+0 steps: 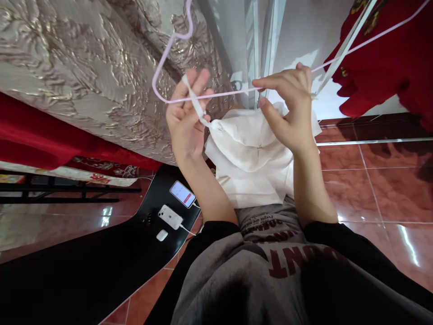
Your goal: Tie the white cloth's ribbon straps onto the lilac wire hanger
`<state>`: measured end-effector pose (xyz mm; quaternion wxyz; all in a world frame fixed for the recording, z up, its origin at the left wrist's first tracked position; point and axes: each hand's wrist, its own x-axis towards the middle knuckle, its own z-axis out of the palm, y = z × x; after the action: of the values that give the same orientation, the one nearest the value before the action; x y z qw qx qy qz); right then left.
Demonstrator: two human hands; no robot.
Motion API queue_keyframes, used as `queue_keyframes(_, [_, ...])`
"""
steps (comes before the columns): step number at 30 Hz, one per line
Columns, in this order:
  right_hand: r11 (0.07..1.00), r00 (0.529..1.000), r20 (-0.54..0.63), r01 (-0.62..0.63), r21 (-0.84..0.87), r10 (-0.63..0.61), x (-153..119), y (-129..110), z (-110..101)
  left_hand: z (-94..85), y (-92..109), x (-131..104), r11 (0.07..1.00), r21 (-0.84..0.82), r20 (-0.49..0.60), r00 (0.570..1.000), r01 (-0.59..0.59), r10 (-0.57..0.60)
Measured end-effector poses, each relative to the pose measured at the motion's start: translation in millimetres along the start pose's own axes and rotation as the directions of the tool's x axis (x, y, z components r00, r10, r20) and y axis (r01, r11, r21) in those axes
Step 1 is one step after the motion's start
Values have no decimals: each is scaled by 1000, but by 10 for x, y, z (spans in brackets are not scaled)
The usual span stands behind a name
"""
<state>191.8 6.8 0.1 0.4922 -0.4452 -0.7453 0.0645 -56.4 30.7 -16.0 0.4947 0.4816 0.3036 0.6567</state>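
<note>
A pale purple hanger crosses in front of both hands, its bent end at the upper left. My left hand has a thin white strap looped over its fingers, and the hanger's bar passes across them. On the right, my right hand touches the bar between thumb and fingers, which are spread apart. Below and between the hands hangs a white garment, joined to the strap. Another white strap runs up to the right from behind my right wrist.
A black table at the lower left holds two phones and a small white case. Embossed shiny fabric hangs at the left, red cloth at the right. Reddish tiles cover the floor.
</note>
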Motion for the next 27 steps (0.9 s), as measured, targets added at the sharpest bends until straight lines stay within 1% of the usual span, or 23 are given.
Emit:
queue_keyframes(1, [1000, 1000, 0, 3, -16, -3, -1, -12, -6, 26, -23, -15, 1000, 7, 37, 999, -9, 9])
queue_keyframes(2, [999, 1000, 4, 9, -33, -9, -2, -28, -18, 53, -36, -28, 1000, 16, 47, 999, -20, 19])
queue_keyframes(3, [999, 1000, 18, 20, -48, -20, -3, -48, -35, 78, -39, -36, 999, 28, 35, 999, -28, 27])
queue_keyframes(5, [997, 998, 44, 53, -60, -51, -8, -87, -83, 110, -29, -38, 998, 57, -37, 998, -40, 42])
queue_keyframes(6, [996, 997, 25, 76, -48, -75, -11, -98, -111, 120, -22, -32, 996, 66, -83, 995, -53, 59])
queue_keyframes(7, [994, 994, -41, 100, -31, -102, -16, -98, -142, 129, -15, -23, 995, 66, -126, 988, -80, 88])
queue_keyframes(8, [993, 980, -159, 115, -17, -117, -20, -81, -175, 141, -12, -12, 991, 61, -161, 979, -117, 126])
queue_keyframes(9, [994, 947, -304, 105, -8, -102, -24, -44, -208, 159, -13, -2, 986, 54, -186, 969, -156, 164])
queue_keyframes(10, [997, 893, -446, 73, 7, -63, -27, 11, -242, 184, -17, 6, 981, 48, -202, 960, -189, 195])
queue_keyframes(11, [999, 837, -547, 29, 29, -9, -30, 83, -273, 215, -22, 12, 977, 47, -212, 953, -209, 214])
queue_keyframes(12, [998, 798, -600, -24, 57, 53, -30, 166, -302, 252, -27, 16, 975, 49, -222, 950, -216, 221])
queue_keyframes(13, [993, 783, -611, -77, 91, 117, -29, 252, -325, 292, -30, 17, 975, 52, -240, 945, -214, 220])
queue_keyframes(14, [985, 786, -594, -113, 133, 171, -27, 333, -340, 331, -28, 15, 977, 54, -260, 942, -206, 213])
queue_keyframes(16, [968, 796, -559, -131, 216, 233, -20, 448, -343, 401, -7, 3, 981, 51, -314, 929, -188, 194])
queue_keyframes(17, [958, 786, -563, -132, 254, 258, -17, 473, -332, 430, 12, -8, 985, 46, -332, 928, -166, 172])
queue_keyframes(18, [946, 768, -573, -133, 295, 287, -16, 474, -316, 454, 36, -21, 990, 37, -341, 929, -138, 143])
queue_keyframes(19, [929, 761, -563, -140, 341, 321, -16, 451, -299, 473, 63, -35, 994, 25, -341, 934, -107, 109])
queue_keyframes(20, [909, 765, -536, -153, 387, 357, -18, 408, -286, 490, 89, -50, 997, 11, -332, 940, -74, 73])
queue_keyframes(22, [866, 796, -445, -187, 464, 411, -25, 273, -287, 516, 132, -78, 999, -22, -302, 953, -26, 19])
queue_keyframes(24, [855, 838, -378, -181, 487, 393, -21, 102, -341, 534, 153, -95, 999, -43, -283, 959, -11, -2])
queue_keyframes(27, [902, 884, -393, -69, 427, 253, 59, -128, -512, 539, 142, -94, 999, -35, -286, 958, -17, 6])
